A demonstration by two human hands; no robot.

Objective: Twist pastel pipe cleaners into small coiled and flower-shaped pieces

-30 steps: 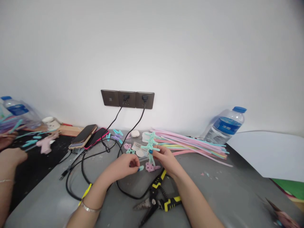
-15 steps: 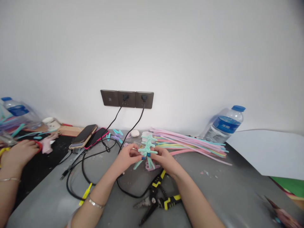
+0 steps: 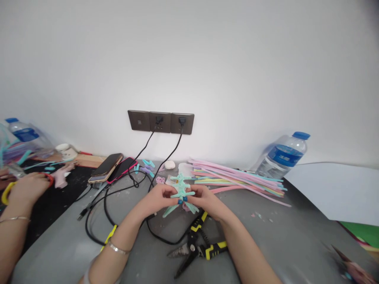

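Above the grey tabletop (image 3: 257,240), between the two hands, is the mint fuzzy piece (image 3: 181,184), with several short arms which stick out to both sides. What has changed is the left hand (image 3: 158,198): one second ago it was apart from this piece, low at its left, and now it has come up to it, so that both hands support it together. Also, the lower strips (image 3: 169,211) were hanging close together, and now they spread apart to left and right, which makes the lower end wider.

The fingers of the left hand are narrow, pinched on the lower left part of the piece. The fingers of the right hand (image 3: 209,200) are equally narrow and hold it from the other side; the thumbs, with blue nails, almost meet at the middle. How firmly they press, I cannot tell.

Just behind the lower end, a pink piece (image 3: 186,206) is partly hidden. Nearer to the person, the pliers (image 3: 192,247) lie with their jaws apart, and a bundle of pastel strips (image 3: 237,177) lies to the right. At far left, a co-worker's hand (image 3: 28,189) is at the scissors (image 3: 6,194).
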